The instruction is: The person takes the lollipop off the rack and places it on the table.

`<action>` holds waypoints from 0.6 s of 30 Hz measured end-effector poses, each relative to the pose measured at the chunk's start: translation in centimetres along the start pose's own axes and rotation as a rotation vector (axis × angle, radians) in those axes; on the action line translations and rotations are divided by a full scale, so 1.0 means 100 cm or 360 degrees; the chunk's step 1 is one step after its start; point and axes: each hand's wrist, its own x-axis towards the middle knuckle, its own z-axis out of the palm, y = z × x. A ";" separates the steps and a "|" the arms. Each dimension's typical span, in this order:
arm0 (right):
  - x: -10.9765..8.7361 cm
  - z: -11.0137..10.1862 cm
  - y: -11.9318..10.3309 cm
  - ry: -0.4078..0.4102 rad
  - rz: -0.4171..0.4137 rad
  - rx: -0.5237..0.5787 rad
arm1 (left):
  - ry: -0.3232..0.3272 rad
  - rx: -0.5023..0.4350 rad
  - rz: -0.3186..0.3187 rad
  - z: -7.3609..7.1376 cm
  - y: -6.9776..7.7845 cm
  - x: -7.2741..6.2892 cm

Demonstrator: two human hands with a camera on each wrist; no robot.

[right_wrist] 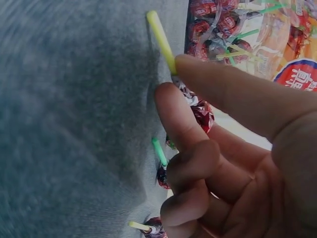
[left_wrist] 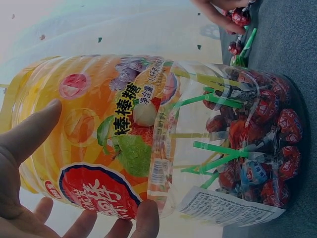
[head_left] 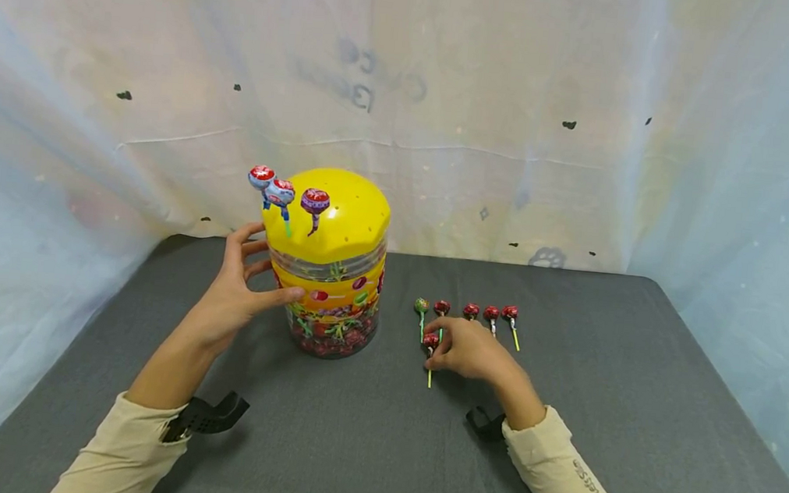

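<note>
A clear jar with a yellow lid, full of wrapped lollipops at its bottom, stands on the grey cloth in the head view. My left hand holds it from the left, thumb across the front of the label and fingers spread round the far side. To the right of the jar, my right hand pinches a red-wrapped lollipop between thumb and fingers. The yellow stick of that lollipop points toward me, low over the cloth. My other right fingers are curled in, as the right wrist view shows.
Behind my right hand lie a green lollipop and several red ones in a row, the rightmost red lollipop with a yellow stick. Lollipop figures, one a purple lollipop, rise at the lid's left. A pale curtain hangs behind the table.
</note>
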 end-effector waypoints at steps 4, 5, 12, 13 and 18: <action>0.001 0.002 0.001 0.0000 0.0014 -0.0019 | 0.0005 -0.0001 0.0000 0.000 -0.001 0.000; 0.001 0.002 0.002 -0.0001 0.0015 -0.0023 | 0.0005 -0.0001 -0.0001 0.000 -0.001 0.000; 0.002 0.002 0.003 -0.0002 0.0013 -0.0025 | -0.0005 -0.0010 -0.0004 0.000 -0.001 0.000; 0.002 0.002 0.003 -0.0003 0.0015 -0.0024 | -0.0006 -0.0011 -0.0003 0.000 -0.001 0.000; 0.002 0.002 0.002 -0.0007 0.0033 -0.0020 | -0.0004 -0.0015 0.0001 0.000 0.000 0.000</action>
